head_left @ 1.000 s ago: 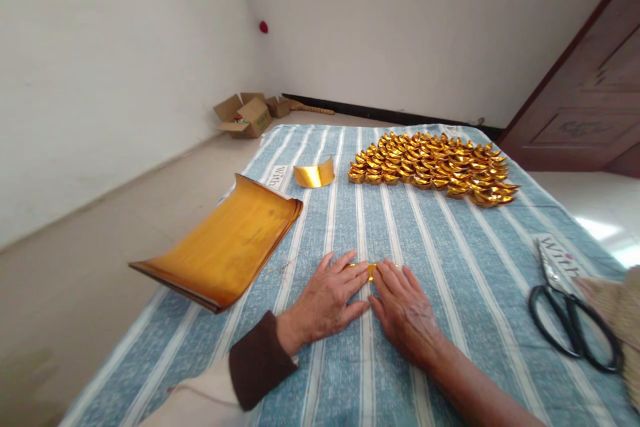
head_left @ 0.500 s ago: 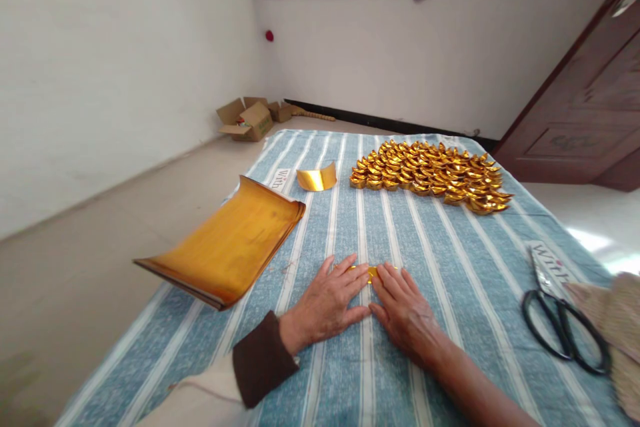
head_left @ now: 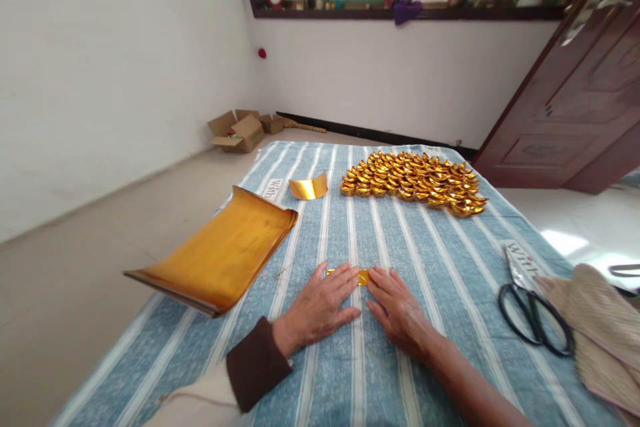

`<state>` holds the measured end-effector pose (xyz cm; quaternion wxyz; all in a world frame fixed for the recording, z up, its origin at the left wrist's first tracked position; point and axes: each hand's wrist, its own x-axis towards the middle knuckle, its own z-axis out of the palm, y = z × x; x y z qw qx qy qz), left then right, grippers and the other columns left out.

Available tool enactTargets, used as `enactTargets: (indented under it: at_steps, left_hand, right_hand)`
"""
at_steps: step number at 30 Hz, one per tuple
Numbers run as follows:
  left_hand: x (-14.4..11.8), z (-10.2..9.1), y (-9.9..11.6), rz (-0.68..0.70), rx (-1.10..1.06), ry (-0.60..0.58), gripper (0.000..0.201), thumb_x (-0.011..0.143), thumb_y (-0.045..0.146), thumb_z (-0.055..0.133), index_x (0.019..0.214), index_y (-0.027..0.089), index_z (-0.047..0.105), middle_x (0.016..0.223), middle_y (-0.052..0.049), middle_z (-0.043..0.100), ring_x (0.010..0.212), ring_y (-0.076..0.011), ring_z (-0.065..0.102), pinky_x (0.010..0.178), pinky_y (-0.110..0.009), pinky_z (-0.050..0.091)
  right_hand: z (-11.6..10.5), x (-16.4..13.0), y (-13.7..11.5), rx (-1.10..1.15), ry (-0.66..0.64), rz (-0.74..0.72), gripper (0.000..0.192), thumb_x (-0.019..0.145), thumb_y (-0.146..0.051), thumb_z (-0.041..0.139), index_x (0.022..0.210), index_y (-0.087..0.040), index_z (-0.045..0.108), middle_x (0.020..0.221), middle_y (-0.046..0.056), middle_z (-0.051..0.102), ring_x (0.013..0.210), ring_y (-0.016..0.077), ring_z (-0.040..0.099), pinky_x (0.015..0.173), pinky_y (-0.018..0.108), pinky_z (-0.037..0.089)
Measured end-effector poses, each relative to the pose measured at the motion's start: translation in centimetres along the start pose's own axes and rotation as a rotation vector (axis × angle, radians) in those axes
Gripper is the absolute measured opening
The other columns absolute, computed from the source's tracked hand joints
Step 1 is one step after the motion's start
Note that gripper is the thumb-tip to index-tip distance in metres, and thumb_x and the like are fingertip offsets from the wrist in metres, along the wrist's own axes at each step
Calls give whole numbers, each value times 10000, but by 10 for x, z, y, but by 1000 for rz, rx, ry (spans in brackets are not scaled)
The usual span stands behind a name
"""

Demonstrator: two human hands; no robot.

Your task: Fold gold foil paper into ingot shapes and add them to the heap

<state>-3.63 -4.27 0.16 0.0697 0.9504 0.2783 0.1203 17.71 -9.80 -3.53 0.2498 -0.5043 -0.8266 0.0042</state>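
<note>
My left hand (head_left: 320,302) and my right hand (head_left: 397,307) lie flat, side by side, on a blue and white striped cloth (head_left: 440,280). Their fingers press down on a small strip of gold foil paper (head_left: 362,275), most of it hidden under them. A stack of gold foil sheets (head_left: 220,251) lies to the left of my left hand, hanging over the cloth's edge. A curled piece of gold foil (head_left: 309,187) stands further back. Several folded gold ingots (head_left: 415,181) are laid in rows at the far end.
Black scissors (head_left: 533,310) lie at the right, next to a woven straw item (head_left: 597,323). Open cardboard boxes (head_left: 240,130) sit on the floor by the far wall. A dark wooden door (head_left: 570,113) stands at the right, with a window sill holding bottles above.
The view has tilted up, showing more of the window. Both hands stay flat on the gold strip, barely moved.
</note>
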Motion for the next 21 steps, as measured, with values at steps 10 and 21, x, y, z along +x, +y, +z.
enactTargets:
  at_steps: [10,21]
  left_hand:
    - [-1,-4,0,-6,-14,-53,528,940,398,557,1413,189,452,1446,-145,500,1374,-293,411,1124,-544,252]
    - [-1,-8,-1,-66,-66,-150,518,958,453,522,1390,174,467,1469,-130,477,1401,-291,370,1127,-570,231]
  right_hand:
    - [2,-1,0,-141,69,-40,320,943,-190,477,1231,-170,615,1304,118,629,1296,255,512,1070,518,411]
    - [1,-4,-6,-199,203,-39,265,954,-155,429,1095,-151,654,1201,97,685,1197,247,590,1054,466,400]
